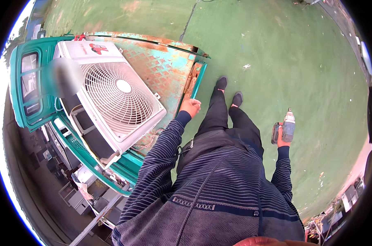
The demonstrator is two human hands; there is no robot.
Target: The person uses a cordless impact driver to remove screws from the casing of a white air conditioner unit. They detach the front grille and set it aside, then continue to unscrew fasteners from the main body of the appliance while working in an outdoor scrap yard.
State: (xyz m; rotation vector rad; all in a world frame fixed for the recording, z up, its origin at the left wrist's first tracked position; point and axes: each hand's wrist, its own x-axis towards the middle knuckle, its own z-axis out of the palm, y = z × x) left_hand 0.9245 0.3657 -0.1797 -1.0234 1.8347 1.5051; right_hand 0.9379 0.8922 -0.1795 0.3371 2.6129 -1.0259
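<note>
My right hand [282, 138] is wrapped round the grip of a cordless impact driver [289, 126]. Its grey and silver body points away from me, with the dark battery on its left side. My left hand [190, 108] has curled fingers, close to the rear edge of a truck bed [181, 65]; whether anything small sits inside them is hidden. On the bed, left of that hand, lies a white air conditioner outdoor unit [140, 107] with its round fan grille [122, 87] facing up.
A teal truck cab [28, 82] stands at the far left, partly behind a blurred patch. The bed's metal is rusty with peeling teal paint. Green floor [325, 74] stretches ahead and right. Boxes and shelving [77, 201] crowd the lower left; clutter [329, 221] lies at lower right.
</note>
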